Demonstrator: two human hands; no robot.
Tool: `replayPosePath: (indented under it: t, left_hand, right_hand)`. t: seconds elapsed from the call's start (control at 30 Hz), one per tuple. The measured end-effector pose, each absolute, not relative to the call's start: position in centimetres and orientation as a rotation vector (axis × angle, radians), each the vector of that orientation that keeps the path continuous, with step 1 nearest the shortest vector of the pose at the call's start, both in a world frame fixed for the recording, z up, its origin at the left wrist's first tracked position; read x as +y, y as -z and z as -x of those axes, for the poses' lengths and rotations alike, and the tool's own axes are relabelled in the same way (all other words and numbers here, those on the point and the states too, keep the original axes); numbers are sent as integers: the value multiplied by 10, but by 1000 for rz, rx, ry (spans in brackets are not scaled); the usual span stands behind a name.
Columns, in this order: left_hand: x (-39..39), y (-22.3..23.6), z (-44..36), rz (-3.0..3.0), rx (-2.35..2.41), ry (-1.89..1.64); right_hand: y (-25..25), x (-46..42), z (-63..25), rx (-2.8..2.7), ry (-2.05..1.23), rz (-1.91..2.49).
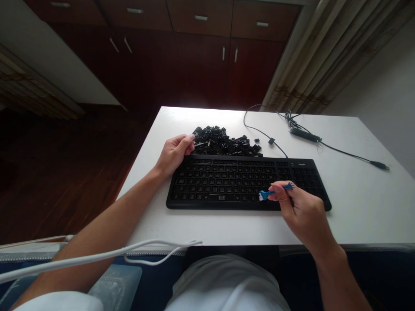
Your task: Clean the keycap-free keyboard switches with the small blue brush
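A black keyboard with its keycaps off lies on the white table. My right hand is closed in a pinch on a small blue brush, whose white tip touches the keyboard's lower right part. My left hand rests at the keyboard's far left corner, fingers curled, touching the edge of a pile of loose black keycaps that lies just behind the keyboard.
The keyboard's black cable loops across the far side of the table to a USB plug at the right. A white cable crosses my lap. Dark wooden cabinets and a curtain stand beyond the table.
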State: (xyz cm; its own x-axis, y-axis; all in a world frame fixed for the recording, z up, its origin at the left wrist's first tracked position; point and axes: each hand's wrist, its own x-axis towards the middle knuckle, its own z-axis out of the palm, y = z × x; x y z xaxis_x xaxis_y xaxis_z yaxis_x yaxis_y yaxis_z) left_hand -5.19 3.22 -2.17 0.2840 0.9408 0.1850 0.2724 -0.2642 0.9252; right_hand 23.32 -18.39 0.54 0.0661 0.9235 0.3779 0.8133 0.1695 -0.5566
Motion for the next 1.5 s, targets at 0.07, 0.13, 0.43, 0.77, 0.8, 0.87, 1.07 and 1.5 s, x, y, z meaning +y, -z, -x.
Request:
replayPosePath:
  t: [0.07, 0.13, 0.43, 0.77, 0.8, 0.87, 1.07, 1.5]
  left_hand:
    - [32, 21, 52, -1727, 1116, -1013]
    - [32, 21, 51, -1731, 1119, -1013]
    - [32, 20, 50, -1743, 1128, -1011]
    - [31, 20, 51, -1738, 1125, -1007]
    - [31, 20, 51, -1737, 1125, -1007]
    - [31, 20, 51, -1735, 1124, -1006]
    - [32, 21, 50, -1730, 1135, -1014]
    - [32, 21, 50, -1730, 1133, -1016]
  right_hand:
    - [-6, -185, -233, -1791, -158, 1648]
    - [-7, -186, -232, -1815, -134, 1654]
    - [-9, -195, -233, -1805, -130, 1622]
    - [-13, -198, -238, -1936, -39, 1576]
    - [-13, -199, -239, -1946, -26, 1571]
    - [-14, -200, -241, -1970, 5, 1556]
    - [-19, -205, -242, -2021, 24, 1562]
    - [-19, -212, -237, -1980, 93, 1618]
